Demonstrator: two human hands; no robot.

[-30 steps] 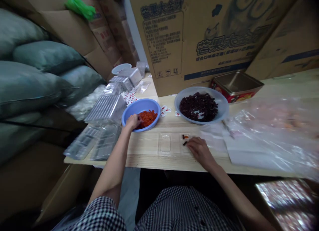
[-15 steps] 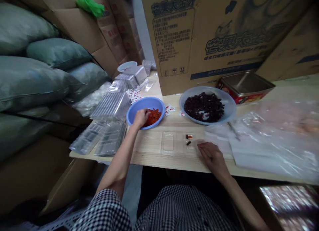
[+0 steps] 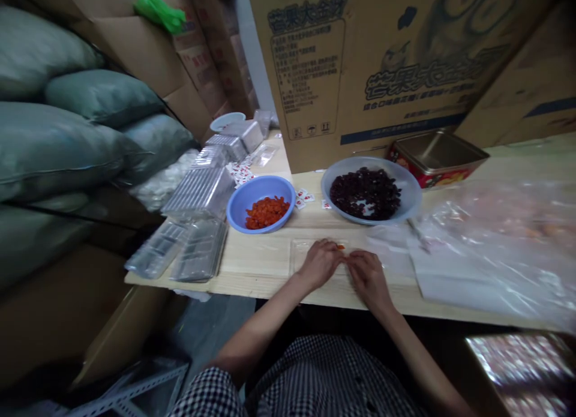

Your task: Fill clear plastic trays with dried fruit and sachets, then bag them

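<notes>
My left hand (image 3: 321,264) is over a clear plastic tray (image 3: 294,249), its fingers closed in a pinch. My right hand (image 3: 366,273) meets it from the right, also closed, and the fingertips nearly touch. Whatever they hold is hidden or too small to make out. Just beyond the left fingertips a small orange piece (image 3: 341,246) shows in the tray. Behind the hands stand a blue bowl (image 3: 234,210) of orange pieces (image 3: 267,212) and a pale translucent bowl (image 3: 416,195) of dark pieces (image 3: 366,192).
Clear plastic trays (image 3: 200,249) lie stacked at the left edge. Small printed packets (image 3: 303,198) lie between the bowls. A red tin (image 3: 438,159) stands before a large carton (image 3: 324,75). Plastic sheeting (image 3: 499,243) covers the right side. Full sacks (image 3: 58,147) are piled at left.
My left hand has left the blue bowl and moved right to the tray. My right hand has shifted slightly left, so both hands now meet there, covering the dark pieces in it.
</notes>
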